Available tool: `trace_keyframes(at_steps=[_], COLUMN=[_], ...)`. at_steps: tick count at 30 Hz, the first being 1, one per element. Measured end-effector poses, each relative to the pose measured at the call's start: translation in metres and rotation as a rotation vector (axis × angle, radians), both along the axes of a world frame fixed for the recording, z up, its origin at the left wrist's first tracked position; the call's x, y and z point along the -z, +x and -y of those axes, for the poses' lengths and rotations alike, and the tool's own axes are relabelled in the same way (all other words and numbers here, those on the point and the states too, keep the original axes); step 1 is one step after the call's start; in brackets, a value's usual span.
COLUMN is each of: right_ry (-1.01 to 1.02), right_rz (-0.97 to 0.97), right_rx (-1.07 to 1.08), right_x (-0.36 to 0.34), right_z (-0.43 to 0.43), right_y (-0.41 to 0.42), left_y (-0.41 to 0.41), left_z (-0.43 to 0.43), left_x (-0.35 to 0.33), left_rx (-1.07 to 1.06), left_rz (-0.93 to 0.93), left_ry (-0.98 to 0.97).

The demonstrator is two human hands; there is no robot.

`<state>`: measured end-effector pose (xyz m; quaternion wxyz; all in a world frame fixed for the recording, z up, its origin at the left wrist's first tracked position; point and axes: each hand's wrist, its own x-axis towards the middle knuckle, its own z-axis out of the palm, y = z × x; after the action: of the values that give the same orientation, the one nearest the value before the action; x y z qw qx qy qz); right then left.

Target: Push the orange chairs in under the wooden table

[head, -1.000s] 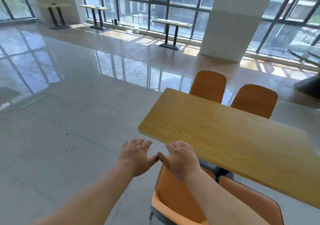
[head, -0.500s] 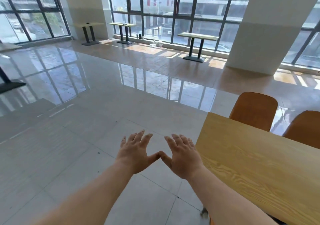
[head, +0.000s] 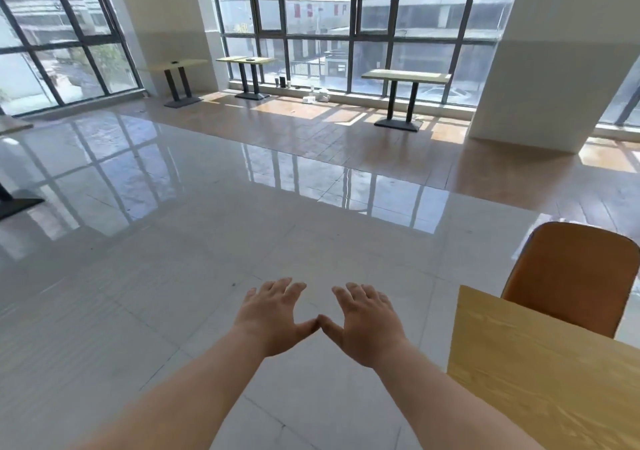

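While stretching out glossy and pale beneath everything, floor [head: 173, 294] tiled, mirroring tall windows [head: 311, 27]. Wooden desk [head: 540, 380] cut off at lower right, near corner just beside right forearm. One orange chair [head: 571, 276] behind far edge of desk, backrest upright, seat hidden under desktop. Left hand [head: 273, 314] and right hand [head: 367, 318] held out over floor, palms down, fingers spread, thumb tips touching, gripping nothing.
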<state>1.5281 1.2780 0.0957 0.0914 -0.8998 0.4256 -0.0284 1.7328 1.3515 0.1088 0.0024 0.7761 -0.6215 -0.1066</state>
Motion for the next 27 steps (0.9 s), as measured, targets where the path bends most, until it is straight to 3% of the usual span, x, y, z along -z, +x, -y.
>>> trace_keyframes(at_steps=[6, 15, 21, 27], right_ry=[-0.037, -0.061, -0.052, -0.018], right_rz=[0.031, -0.029, 0.001, 0.021], right_rx=[0.106, 0.367, 0.591, 0.753], right_x=[-0.015, -0.016, -0.042, -0.022], right_z=[0.128, 0.321, 0.423, 0.526], right_y=[0.035, 0.048, 0.007, -0.076], left_y=[0.041, 0.070, 0.017, -0.078], left_z=[0.148, 0.402, 0.553, 0.690], left_x=[-0.018, -0.013, -0.038, -0.017], left_rx=[0.088, 0.380, 0.614, 0.796], left_rz=[-0.023, -0.027, -0.038, -0.015], left_ry=[-0.107, -0.106, -0.139, -0.126])
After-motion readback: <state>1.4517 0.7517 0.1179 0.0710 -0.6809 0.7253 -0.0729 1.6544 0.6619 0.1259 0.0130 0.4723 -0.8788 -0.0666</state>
